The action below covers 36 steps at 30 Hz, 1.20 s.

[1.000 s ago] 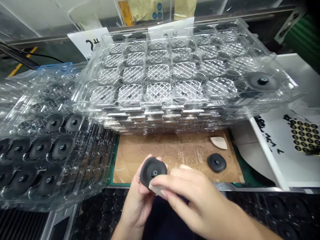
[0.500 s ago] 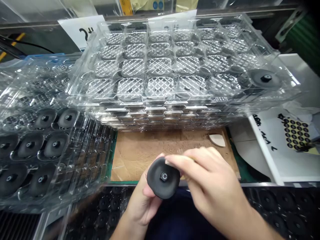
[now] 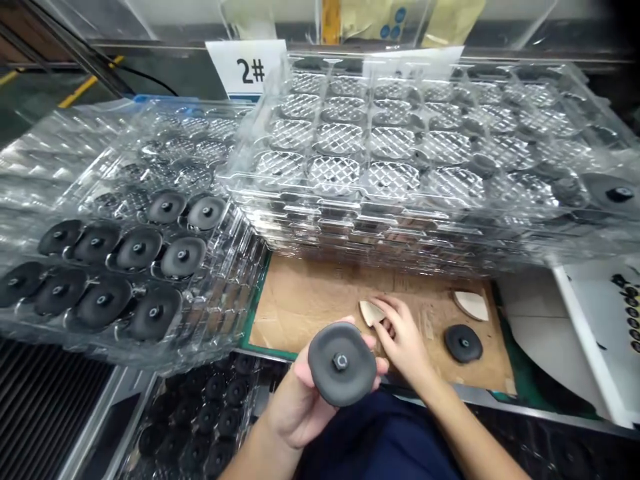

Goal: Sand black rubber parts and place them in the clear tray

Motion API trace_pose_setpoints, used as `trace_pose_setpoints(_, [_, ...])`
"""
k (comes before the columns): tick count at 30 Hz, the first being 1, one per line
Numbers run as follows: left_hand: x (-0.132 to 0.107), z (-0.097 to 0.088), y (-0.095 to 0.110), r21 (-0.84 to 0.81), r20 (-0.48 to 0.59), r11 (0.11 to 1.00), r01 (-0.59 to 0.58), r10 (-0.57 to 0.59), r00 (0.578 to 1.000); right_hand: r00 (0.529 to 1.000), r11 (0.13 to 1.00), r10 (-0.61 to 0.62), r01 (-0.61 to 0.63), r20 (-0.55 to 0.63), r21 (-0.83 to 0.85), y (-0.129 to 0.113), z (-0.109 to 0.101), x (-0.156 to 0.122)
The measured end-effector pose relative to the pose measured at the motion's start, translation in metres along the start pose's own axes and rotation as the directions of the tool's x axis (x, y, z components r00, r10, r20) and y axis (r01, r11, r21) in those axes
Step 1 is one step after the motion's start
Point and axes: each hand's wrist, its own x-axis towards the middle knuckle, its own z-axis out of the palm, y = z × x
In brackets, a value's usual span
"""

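Observation:
In my left hand (image 3: 313, 400) lies a black, rounded dished disc (image 3: 325, 380), its hollow side with the central stud facing up. The fingers curl under it and round its edge. Further forward and to the right, my right hand (image 3: 405, 343) pinches a small cream wedge-shaped piece (image 3: 371, 312) over the brown cardboard (image 3: 300, 293). Whether that piece touches the cardboard I cannot tell. Another black disc (image 3: 463, 343) rests on the cardboard, right of my right hand. Behind it lies a second pale piece with a curved edge (image 3: 471, 305).
A tall stack of clear plastic trays (image 3: 390, 180) stands at the back, one disc (image 3: 617, 193) in its right corner. At left, another tray stack (image 3: 200, 320) holds several black discs. More discs (image 3: 205, 417) sit below the bench edge. A "2#" sign (image 3: 247, 70) stands behind.
My right hand has left the disc and moved forward over the cardboard with the cream piece. My left hand keeps the disc. The view has swung left, and the disc on the cardboard now shows.

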Motion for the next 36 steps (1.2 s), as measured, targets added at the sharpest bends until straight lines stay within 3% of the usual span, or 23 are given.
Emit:
trace_pose_setpoints(3, [-0.002,-0.001,0.004,-0.044,0.016,0.998,0.034,-0.033,0.999,0.997,1.0,-0.009,0.01,-0.071,0.004,-0.008,0.003,-0.015])
trace_pose_setpoints(7, [-0.007,-0.003,0.005,-0.033,0.005,0.998,0.05,-0.05,0.999,0.994,0.994,-0.108,0.107,0.007,0.036,-0.029,-0.002,-0.018])
trace_pose_setpoints(9, [-0.01,-0.007,0.004,0.113,-0.022,0.993,-0.022,0.025,0.999,0.987,0.988,-0.15,0.147,0.058,0.049,-0.036,0.0,-0.017])
trace_pose_setpoints(10, [-0.012,-0.01,0.003,0.274,-0.027,0.956,-0.106,0.118,0.993,0.985,0.987,-0.159,0.156,0.069,0.049,-0.037,0.002,-0.018])
trace_pose_setpoints(11, [-0.013,-0.014,0.002,0.49,0.012,0.844,-0.219,0.245,0.969,0.985,0.987,-0.16,0.158,0.069,0.043,-0.038,0.004,-0.019])
trace_pose_setpoints(12, [-0.014,-0.018,0.001,0.704,0.11,0.626,-0.337,0.372,0.922,0.986,0.987,-0.156,0.155,0.061,0.035,-0.039,0.006,-0.02])
trace_pose_setpoints(14, [-0.016,-0.026,-0.002,0.893,0.37,0.052,-0.447,0.48,0.795,0.988,0.989,-0.147,0.146,0.037,0.016,-0.039,0.007,-0.024])
trace_pose_setpoints(15, [-0.017,-0.029,-0.003,0.884,0.459,-0.158,-0.44,0.473,0.752,0.988,0.989,-0.15,0.15,0.026,0.01,-0.039,0.006,-0.026])
trace_pose_setpoints(16, [-0.017,-0.031,-0.005,0.862,0.507,-0.282,-0.422,0.46,0.729,0.987,0.987,-0.162,0.162,0.019,0.008,-0.039,0.004,-0.028])
trace_pose_setpoints(17, [-0.018,-0.032,-0.006,0.853,0.518,-0.334,-0.4,0.458,0.722,0.983,0.983,-0.184,0.184,0.017,0.01,-0.039,0.0,-0.03])
trace_pose_setpoints(21, [-0.021,-0.029,-0.007,0.877,0.474,-0.327,-0.352,0.467,0.747,0.941,0.943,-0.332,0.329,0.071,0.041,-0.042,-0.022,-0.033])
trace_pose_setpoints(24, [-0.022,-0.023,-0.004,0.93,0.362,-0.22,-0.293,0.426,0.829,0.91,0.919,-0.394,0.388,0.131,0.069,-0.046,-0.036,-0.028])
trace_pose_setpoints(25, [-0.021,-0.021,-0.002,0.955,0.293,-0.157,-0.25,0.391,0.872,0.908,0.918,-0.397,0.389,0.136,0.079,-0.048,-0.039,-0.027])
trace_pose_setpoints(27, [-0.018,-0.016,-0.002,0.992,0.068,0.079,-0.097,0.312,0.947,0.919,0.925,-0.378,0.369,0.112,0.093,-0.051,-0.04,-0.026])
trace_pose_setpoints(29, [-0.013,-0.012,-0.005,0.941,-0.133,0.333,0.055,0.217,0.967,0.943,0.943,-0.325,0.317,0.067,0.107,-0.053,-0.037,-0.028])
trace_pose_setpoints(31, [-0.007,-0.01,-0.011,0.875,-0.221,0.467,0.128,0.151,0.964,0.967,0.962,-0.252,0.246,0.038,0.123,-0.051,-0.032,-0.031])
trace_pose_setpoints(36, [0.009,-0.003,-0.01,0.903,-0.215,0.412,0.121,0.191,0.958,0.988,0.982,-0.128,0.114,0.085,0.15,-0.022,-0.022,-0.034])
